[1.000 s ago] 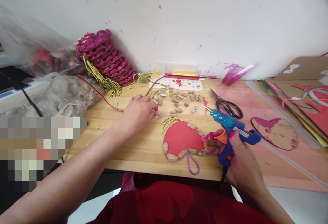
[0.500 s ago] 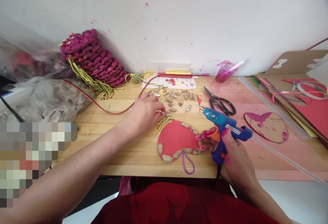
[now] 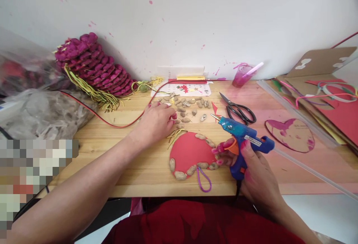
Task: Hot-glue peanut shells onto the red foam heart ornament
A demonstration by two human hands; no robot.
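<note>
A red heart-shaped piece [image 3: 190,149] lies on the wooden table, with several peanuts along its edge and a purple loop [image 3: 203,180] at its notch. My right hand [image 3: 246,158] is wrapped round a blue glue gun [image 3: 237,130], its metal tip pointing left; the fingertips reach the heart's right edge. Above the heart, to the left, my left hand [image 3: 156,123] rests low over the table beside loose peanuts [image 3: 186,104]. Its fingers curl downward, and what they touch or hold, if anything, is hidden. Yellow-green strings [image 3: 175,136] stick out from under the heart.
Black scissors [image 3: 240,111] and a cardboard heart [image 3: 291,135] lie to the right. A pink cup [image 3: 241,77] stands by the wall. Purple peanut bundles [image 3: 95,65] and plastic bags [image 3: 47,113] are at left. The red-black cord [image 3: 117,125] crosses behind my left hand.
The view has shifted slightly, so most things appear a little further left. My left hand stays by the loose peanuts, and my right hand still grips the glue gun.
</note>
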